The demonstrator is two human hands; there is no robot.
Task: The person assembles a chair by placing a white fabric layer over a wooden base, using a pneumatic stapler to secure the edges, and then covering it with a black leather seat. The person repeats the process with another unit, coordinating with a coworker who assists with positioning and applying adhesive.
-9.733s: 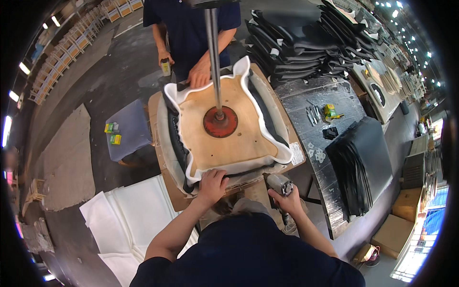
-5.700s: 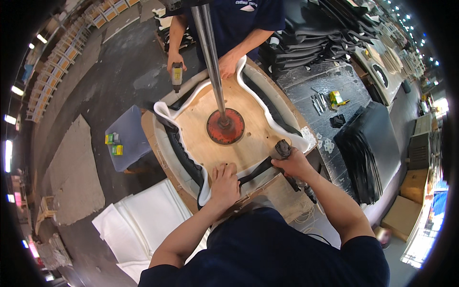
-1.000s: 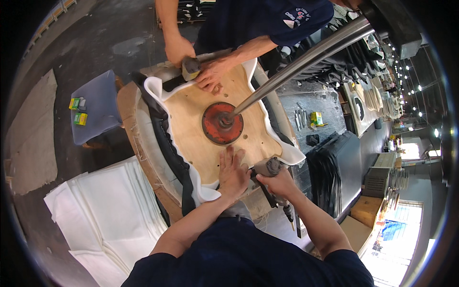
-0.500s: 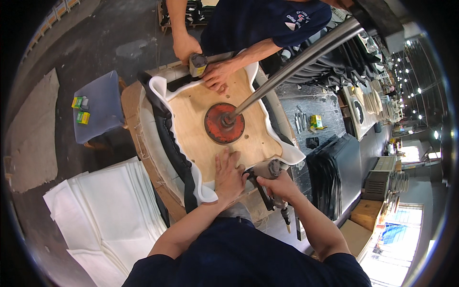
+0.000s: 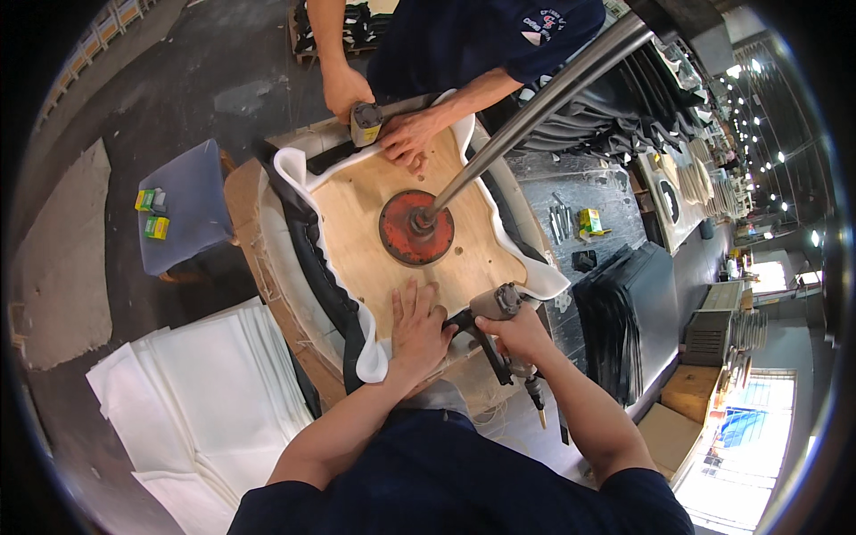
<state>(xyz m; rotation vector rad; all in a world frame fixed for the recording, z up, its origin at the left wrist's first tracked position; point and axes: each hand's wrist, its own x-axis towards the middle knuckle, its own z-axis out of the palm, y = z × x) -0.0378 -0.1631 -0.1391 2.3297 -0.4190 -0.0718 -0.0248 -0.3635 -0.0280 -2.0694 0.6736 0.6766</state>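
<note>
Several boxes point(image 5: 156, 228), contents unclear, hand point(image 5: 517, 333) gripping tool point(image 5: 497, 304)

2 yellow-green boxes point(image 5: 156, 228) on blue seat point(image 5: 192, 207)

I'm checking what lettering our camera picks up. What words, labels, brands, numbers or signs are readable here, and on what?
Co-worker's shirt: curved lettering round a red emblem, not copied out.
Co-worker's tool: yellow label, too small to read.
Two green-yellow boxes on the seat: print too small.
Yellow box on the table: print too small.
Air tool in the right hand: no text made out.
</note>
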